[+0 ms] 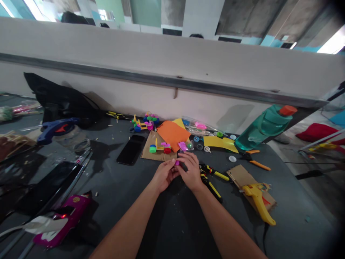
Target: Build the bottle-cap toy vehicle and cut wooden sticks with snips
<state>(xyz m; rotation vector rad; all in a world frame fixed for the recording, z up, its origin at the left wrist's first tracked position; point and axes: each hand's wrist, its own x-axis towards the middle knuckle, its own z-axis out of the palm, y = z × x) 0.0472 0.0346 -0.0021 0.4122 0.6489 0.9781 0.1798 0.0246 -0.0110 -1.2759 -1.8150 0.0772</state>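
Between the fingertips of both my hands is a small purple-pink piece (pixel 177 163), too small to name more exactly. My left hand (pixel 165 175) pinches it from the left, and my right hand (pixel 191 172) meets it from the right, fingers curled. Just beyond my hands, a small toy vehicle (pixel 163 147) with green, yellow, pink and red parts stands on a piece of cardboard (pixel 147 154). A bright pink part (pixel 183 145) lies past my right fingers. Beside my right hand are pliers with black and yellow handles (pixel 212 187).
A black phone (pixel 131 150) lies left of the cardboard. At right are a yellow glue gun (pixel 257 203), orange-handled pliers (pixel 258 164) and a teal bottle (pixel 265 127). Orange paper (pixel 174 132) lies behind. A magenta power strip (pixel 64 223) sits front left; another person's hand (pixel 5 147) shows far left.
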